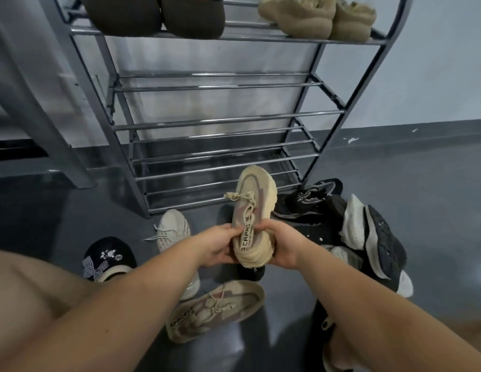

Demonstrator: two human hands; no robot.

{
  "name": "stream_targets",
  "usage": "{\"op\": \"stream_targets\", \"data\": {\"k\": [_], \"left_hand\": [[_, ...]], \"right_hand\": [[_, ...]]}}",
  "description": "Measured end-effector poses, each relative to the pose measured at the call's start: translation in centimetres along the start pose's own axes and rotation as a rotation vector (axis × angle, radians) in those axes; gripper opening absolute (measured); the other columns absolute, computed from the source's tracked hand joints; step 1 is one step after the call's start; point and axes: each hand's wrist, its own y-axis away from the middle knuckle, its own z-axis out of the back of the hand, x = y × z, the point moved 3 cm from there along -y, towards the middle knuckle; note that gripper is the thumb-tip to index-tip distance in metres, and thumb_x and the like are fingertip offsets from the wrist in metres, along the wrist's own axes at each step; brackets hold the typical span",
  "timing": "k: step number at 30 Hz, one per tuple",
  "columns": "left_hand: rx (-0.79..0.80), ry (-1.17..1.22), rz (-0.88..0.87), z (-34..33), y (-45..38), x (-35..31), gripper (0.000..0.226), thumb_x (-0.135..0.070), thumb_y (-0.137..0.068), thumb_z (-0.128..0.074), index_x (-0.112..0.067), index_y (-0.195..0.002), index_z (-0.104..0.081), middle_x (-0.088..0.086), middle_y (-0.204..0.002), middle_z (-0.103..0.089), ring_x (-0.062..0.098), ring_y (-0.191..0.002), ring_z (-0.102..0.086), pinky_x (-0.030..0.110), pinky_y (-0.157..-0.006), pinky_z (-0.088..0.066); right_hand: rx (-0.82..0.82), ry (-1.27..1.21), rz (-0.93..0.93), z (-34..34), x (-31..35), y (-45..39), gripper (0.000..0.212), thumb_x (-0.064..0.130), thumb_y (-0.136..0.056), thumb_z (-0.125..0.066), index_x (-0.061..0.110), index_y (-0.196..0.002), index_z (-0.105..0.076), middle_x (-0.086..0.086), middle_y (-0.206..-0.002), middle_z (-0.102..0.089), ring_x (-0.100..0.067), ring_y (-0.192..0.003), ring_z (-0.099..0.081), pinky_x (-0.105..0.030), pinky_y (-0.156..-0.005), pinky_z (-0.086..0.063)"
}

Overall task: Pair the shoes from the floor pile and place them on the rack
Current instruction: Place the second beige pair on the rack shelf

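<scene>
A beige and pink sneaker [254, 210] with a lettered tongue strap is held above the floor, toe pointing at the metal shoe rack [215, 122]. My left hand [218, 247] grips its heel from the left and my right hand [281, 244] grips it from the right, fingers pinching the tongue. Its matching sneaker [215, 308] lies on the floor below my arms. The rack's top shelf holds a dark brown pair [156, 14] and a tan pair [317, 17]. The lower shelves are bare.
A white sneaker [171, 229] and a black slipper with a bow [108, 257] lie left of the hands. A heap of black and white shoes [354, 226] lies at the right. My knee fills the lower left. A grey post [38, 108] stands left of the rack.
</scene>
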Motion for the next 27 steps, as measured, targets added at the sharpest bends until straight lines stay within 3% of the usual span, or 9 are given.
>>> {"op": "stream_targets", "data": {"k": [4, 7, 10, 12, 14, 16, 22, 24, 27], "left_hand": [[-0.013, -0.099, -0.058, 0.0, -1.1, 1.2, 0.017, -0.021, -0.099, -0.044, -0.021, -0.111, -0.055, 0.000, -0.085, -0.067, 0.014, -0.073, -0.063, 0.029, -0.066, -0.053], [0.030, -0.194, -0.042, 0.3, -1.6, 1.9, 0.017, -0.022, -0.098, -0.047, -0.019, -0.111, -0.057, -0.004, -0.076, -0.072, 0.009, -0.066, -0.067, 0.025, -0.062, -0.056], [0.004, -0.291, 0.035, 1.0, -2.3, 3.1, 0.037, -0.039, -0.097, -0.045, -0.014, -0.123, -0.055, 0.010, -0.112, -0.068, 0.016, -0.082, -0.065, 0.027, -0.066, -0.053], [-0.045, -0.621, 0.083, 2.4, -3.2, 4.9, 0.051, -0.047, -0.096, -0.041, -0.013, -0.133, -0.049, 0.019, -0.135, -0.053, 0.024, -0.097, -0.062, 0.034, -0.078, -0.051], [-0.052, -1.111, 0.113, 4.1, -4.1, 6.9, 0.053, -0.046, -0.098, -0.038, -0.013, -0.139, -0.044, 0.014, -0.145, -0.044, 0.028, -0.125, -0.050, 0.035, -0.102, -0.040], [-0.036, -1.345, 0.140, 5.1, -4.8, 8.6, 0.056, -0.043, -0.098, -0.038, -0.010, -0.143, -0.037, 0.012, -0.150, -0.038, 0.026, -0.135, -0.039, 0.031, -0.110, -0.032], [-0.054, -1.344, 0.211, 6.3, -7.0, 11.4, 0.052, -0.048, -0.096, -0.039, -0.010, -0.129, -0.050, 0.012, -0.133, -0.054, 0.026, -0.119, -0.053, 0.034, -0.100, -0.042], [-0.042, -1.281, 0.287, 6.6, -7.7, 12.1, 0.060, -0.054, -0.094, -0.040, -0.011, -0.135, -0.046, 0.011, -0.138, -0.051, 0.026, -0.123, -0.051, 0.035, -0.104, -0.040], [-0.030, -1.217, 0.332, 6.4, -8.4, 12.6, 0.060, -0.048, -0.093, -0.047, -0.010, -0.139, -0.042, 0.011, -0.141, -0.049, 0.027, -0.125, -0.050, 0.034, -0.105, -0.038]], "right_hand": [[-0.066, 0.063, 0.061, 1.7, -0.2, 0.0, 0.023, 0.020, -0.093, -0.055, 0.010, -0.113, -0.060, -0.006, -0.097, -0.068, -0.020, -0.087, -0.064, -0.031, -0.072, -0.053], [-0.163, 0.088, 0.076, 3.3, -0.9, -0.4, 0.024, 0.024, -0.090, -0.063, 0.008, -0.107, -0.060, -0.007, -0.096, -0.066, -0.021, -0.089, -0.063, -0.038, -0.083, -0.053], [-0.225, 0.082, 0.044, 5.0, -3.0, -1.3, 0.009, 0.017, -0.091, -0.061, 0.010, -0.095, -0.060, -0.007, -0.088, -0.065, -0.021, -0.081, -0.062, -0.038, -0.076, -0.052], [-0.346, 0.077, 0.014, 6.6, -5.4, -2.1, 0.015, 0.012, -0.090, -0.062, 0.006, -0.103, -0.060, -0.009, -0.086, -0.064, -0.023, -0.078, -0.061, -0.036, -0.071, -0.052], [-0.471, 0.084, -0.038, 8.6, -8.5, -2.7, 0.019, 0.009, -0.088, -0.064, 0.006, -0.106, -0.059, -0.010, -0.084, -0.064, -0.025, -0.077, -0.060, -0.034, -0.068, -0.051], [-0.536, 0.079, -0.101, 10.0, -11.9, -2.6, 0.014, 0.007, -0.088, -0.063, 0.008, -0.101, -0.058, -0.010, -0.084, -0.063, -0.025, -0.076, -0.059, -0.032, -0.063, -0.049], [-0.518, 0.074, -0.309, 11.8, -18.3, -2.9, 0.002, 0.008, -0.089, -0.061, 0.010, -0.089, -0.061, -0.019, -0.110, -0.066, -0.037, -0.105, -0.062, -0.052, -0.093, -0.050], [-0.503, 0.085, -0.344, 11.7, -18.3, -3.4, 0.001, 0.009, -0.091, -0.059, 0.009, -0.091, -0.059, -0.019, -0.112, -0.065, -0.037, -0.106, -0.061, -0.051, -0.085, -0.052], [-0.472, 0.102, -0.403, 11.7, -18.3, -3.6, 0.022, 0.010, -0.093, -0.057, 0.003, -0.113, -0.056, -0.019, -0.114, -0.062, -0.034, -0.098, -0.060, -0.044, -0.074, -0.051]]}}
